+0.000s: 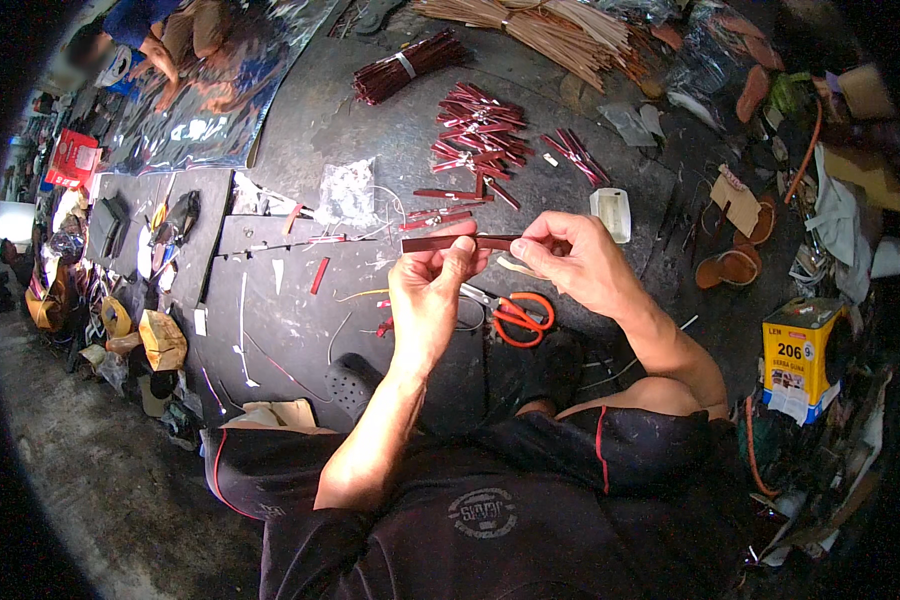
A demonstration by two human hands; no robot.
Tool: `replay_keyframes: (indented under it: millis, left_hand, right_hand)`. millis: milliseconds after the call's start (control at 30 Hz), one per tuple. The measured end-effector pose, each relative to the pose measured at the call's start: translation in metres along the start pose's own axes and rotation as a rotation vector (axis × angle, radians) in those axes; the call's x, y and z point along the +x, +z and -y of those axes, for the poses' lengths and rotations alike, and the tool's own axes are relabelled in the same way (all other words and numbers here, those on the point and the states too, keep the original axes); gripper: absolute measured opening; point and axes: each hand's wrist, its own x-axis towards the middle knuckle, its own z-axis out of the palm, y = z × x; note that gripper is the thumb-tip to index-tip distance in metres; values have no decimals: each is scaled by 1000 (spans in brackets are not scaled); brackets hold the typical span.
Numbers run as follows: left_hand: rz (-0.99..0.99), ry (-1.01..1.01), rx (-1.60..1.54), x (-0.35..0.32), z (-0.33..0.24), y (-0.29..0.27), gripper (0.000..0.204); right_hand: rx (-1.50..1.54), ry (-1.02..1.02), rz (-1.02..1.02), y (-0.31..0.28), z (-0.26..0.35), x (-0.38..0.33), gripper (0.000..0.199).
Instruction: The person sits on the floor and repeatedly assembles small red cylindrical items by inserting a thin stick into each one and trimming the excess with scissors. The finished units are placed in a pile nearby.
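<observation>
We record a black shirt at lower centre of frame, bearing a round grey print. Black shorts: thin red piping on both legs. Dark perforated clog, left of centre. We note left grip and right grip both bare.

A stained grey floor spreads at lower left, with bright white light glaring above.
</observation>
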Motion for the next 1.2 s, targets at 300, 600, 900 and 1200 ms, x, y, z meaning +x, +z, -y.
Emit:
replay_keyframes:
  millis: [300,600,900,1200]
  left_hand:
    - [24,-82,-154,4,5,-2,21]
    - [35,13,16,5,11,-4,21]
    - [-59,-2,64,10,21,-2,29]
    - [-180,-116,-76,41,66,-29,27]
  right_hand:
    - [96,121,74,-2,-11,7,26]
    - [140,132,96,-2,-16,9,28]
    - [129,100,83,2,-28,13,26]
    - [-466,-411,-329,26,-100,-3,28]
